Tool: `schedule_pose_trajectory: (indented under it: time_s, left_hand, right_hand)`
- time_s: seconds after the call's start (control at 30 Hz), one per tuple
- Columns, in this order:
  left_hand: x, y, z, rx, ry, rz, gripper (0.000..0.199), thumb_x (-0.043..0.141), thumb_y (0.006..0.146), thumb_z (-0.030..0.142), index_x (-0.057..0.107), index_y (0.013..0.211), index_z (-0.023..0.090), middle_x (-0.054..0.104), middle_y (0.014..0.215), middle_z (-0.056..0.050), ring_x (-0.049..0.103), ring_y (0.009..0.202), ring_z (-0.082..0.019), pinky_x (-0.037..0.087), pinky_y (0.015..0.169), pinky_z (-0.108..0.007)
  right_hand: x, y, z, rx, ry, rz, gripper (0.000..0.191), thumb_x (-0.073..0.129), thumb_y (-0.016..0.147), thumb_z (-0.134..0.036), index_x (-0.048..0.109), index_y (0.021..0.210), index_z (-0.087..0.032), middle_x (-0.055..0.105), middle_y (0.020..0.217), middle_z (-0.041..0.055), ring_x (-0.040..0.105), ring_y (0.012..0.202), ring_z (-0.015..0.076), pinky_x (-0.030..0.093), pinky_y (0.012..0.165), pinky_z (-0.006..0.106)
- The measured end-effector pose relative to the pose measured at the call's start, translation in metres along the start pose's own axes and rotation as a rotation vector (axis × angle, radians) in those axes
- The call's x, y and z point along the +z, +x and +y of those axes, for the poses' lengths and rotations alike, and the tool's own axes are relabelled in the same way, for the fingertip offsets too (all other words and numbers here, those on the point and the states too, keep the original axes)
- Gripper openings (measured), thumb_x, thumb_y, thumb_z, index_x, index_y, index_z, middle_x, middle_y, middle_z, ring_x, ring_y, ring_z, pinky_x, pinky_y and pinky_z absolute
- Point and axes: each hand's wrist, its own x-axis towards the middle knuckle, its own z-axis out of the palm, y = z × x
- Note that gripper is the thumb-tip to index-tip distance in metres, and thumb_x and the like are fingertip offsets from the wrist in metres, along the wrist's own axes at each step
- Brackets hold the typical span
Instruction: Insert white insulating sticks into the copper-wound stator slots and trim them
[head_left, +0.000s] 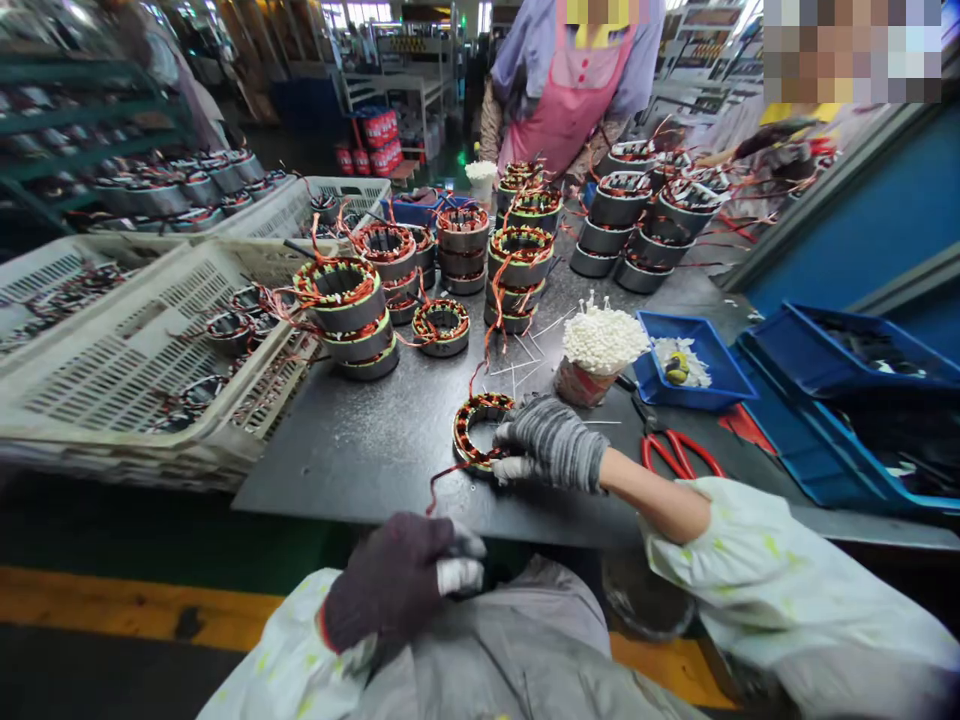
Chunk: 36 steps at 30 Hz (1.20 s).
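On the table's near part lies a motor stator (466, 440), a low ring wound with copper wire, one red-sleeved lead trailing toward the front edge. My right hand (555, 442), in a grey striped glove with white-tipped fingers, grips the ring's right side. My left hand (409, 570), in a dark maroon glove, is over my lap, in front of the table edge and apart from the stator. Its white-wrapped fingertips are curled together; anything in them is hidden. Beside my right hand stands a cup (583, 382) packed with thin white sticks. Several loose white sticks (517, 368) lie behind the stator.
Stacked stators (352, 318) line the table's back left, others (619, 225) the back right. At right are red-handled pliers (679, 455), a blue tray (731, 385) with white pieces, and blue bins (795, 420). White crates (150, 440) flank the left. A person in a pink apron (551, 100) stands opposite.
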Motion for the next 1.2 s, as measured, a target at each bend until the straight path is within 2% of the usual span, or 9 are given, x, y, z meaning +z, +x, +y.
schedule_pose_trajectory:
  time_s: [0.07, 0.17, 0.27, 0.4, 0.53, 0.73, 0.9, 1.07, 1.2]
  left_hand:
    - [0.001, 0.008, 0.000, 0.299, 0.071, 0.000, 0.024, 0.063, 0.094, 0.031, 0.072, 0.116, 0.028, 0.078, 0.104, -0.001, 0.074, 0.101, -0.021, 0.061, 0.089, -0.033]
    - [0.003, 0.040, -0.013, 0.513, 0.354, 0.310, 0.037, 0.058, 0.097, 0.023, 0.061, 0.134, 0.027, 0.071, 0.128, -0.006, 0.056, 0.135, -0.027, 0.041, 0.119, -0.053]
    - [0.004, 0.074, -0.033, 0.504, 0.421, 0.438, 0.042, 0.062, 0.095, 0.026, 0.057, 0.137, 0.023, 0.069, 0.129, -0.010, 0.058, 0.133, -0.027, 0.036, 0.122, -0.058]
    - [0.006, 0.089, -0.047, 0.499, 0.365, 0.417, 0.045, 0.066, 0.094, 0.034, 0.057, 0.137, 0.024, 0.068, 0.132, -0.009, 0.060, 0.129, -0.025, 0.040, 0.119, -0.053]
    - [0.004, 0.082, -0.039, 0.499, 0.398, 0.361, 0.040, 0.065, 0.095, 0.038, 0.061, 0.134, 0.028, 0.071, 0.127, -0.003, 0.058, 0.131, -0.023, 0.038, 0.118, -0.048]
    - [0.001, 0.084, -0.027, 0.459, 0.502, 0.393, 0.032, 0.061, 0.097, 0.037, 0.067, 0.128, 0.028, 0.072, 0.124, -0.005, 0.061, 0.123, -0.024, 0.041, 0.109, -0.044]
    - [0.000, 0.103, -0.022, 0.424, 0.570, 0.381, 0.025, 0.061, 0.096, 0.036, 0.072, 0.118, 0.030, 0.074, 0.118, -0.004, 0.062, 0.120, -0.026, 0.040, 0.110, -0.048]
    - [-0.002, 0.123, -0.026, 0.497, 0.533, 0.360, 0.024, 0.058, 0.096, 0.033, 0.072, 0.116, 0.029, 0.076, 0.113, -0.004, 0.061, 0.124, -0.027, 0.030, 0.119, -0.057]
    - [0.001, 0.123, -0.032, 0.551, 0.530, 0.321, 0.026, 0.053, 0.098, 0.031, 0.068, 0.119, 0.026, 0.075, 0.114, -0.005, 0.066, 0.115, -0.025, 0.032, 0.119, -0.058]
  right_hand:
    - [-0.003, 0.004, 0.003, 0.033, 0.068, -0.035, 0.040, 0.067, 0.086, -0.058, 0.078, 0.091, -0.020, 0.072, 0.078, 0.0056, 0.058, 0.071, 0.0186, 0.033, 0.066, 0.031]
    - [-0.003, 0.008, 0.006, 0.136, 0.252, -0.105, 0.030, 0.077, 0.079, -0.048, 0.080, 0.087, -0.019, 0.071, 0.073, 0.0013, 0.054, 0.064, 0.0144, 0.031, 0.062, 0.028]
    - [0.005, 0.006, 0.003, 0.169, 0.434, -0.064, 0.024, 0.079, 0.078, -0.042, 0.079, 0.080, -0.018, 0.068, 0.067, -0.0017, 0.052, 0.061, 0.0116, 0.032, 0.060, 0.026]
    - [0.025, -0.009, -0.010, 0.025, 0.357, 0.239, 0.032, 0.067, 0.092, -0.046, 0.077, 0.078, -0.018, 0.071, 0.078, 0.0032, 0.057, 0.075, 0.0164, 0.040, 0.074, 0.031]
    - [0.048, -0.027, -0.019, 0.062, 0.254, 0.505, 0.029, 0.056, 0.100, -0.043, 0.078, 0.097, -0.024, 0.074, 0.103, 0.0082, 0.060, 0.097, 0.0239, 0.043, 0.092, 0.042]
    - [0.067, -0.044, -0.011, 0.229, 0.473, 0.899, 0.031, 0.070, 0.090, -0.040, 0.070, 0.116, -0.024, 0.068, 0.120, 0.0102, 0.063, 0.113, 0.0255, 0.051, 0.097, 0.044]
    - [0.068, -0.066, -0.007, 0.166, 0.558, 0.985, 0.031, 0.049, 0.096, -0.023, 0.073, 0.114, -0.028, 0.070, 0.124, 0.0075, 0.065, 0.116, 0.0225, 0.052, 0.102, 0.043]
    - [0.065, -0.088, 0.031, 0.571, 0.916, 1.093, 0.038, 0.050, 0.098, -0.042, 0.070, 0.123, -0.020, 0.075, 0.090, 0.0059, 0.067, 0.071, 0.0167, 0.058, 0.065, 0.032]
    - [0.042, -0.094, 0.069, 0.799, 0.885, 1.065, 0.041, 0.052, 0.100, -0.049, 0.068, 0.119, -0.017, 0.072, 0.096, 0.0058, 0.067, 0.076, 0.0168, 0.058, 0.068, 0.032]
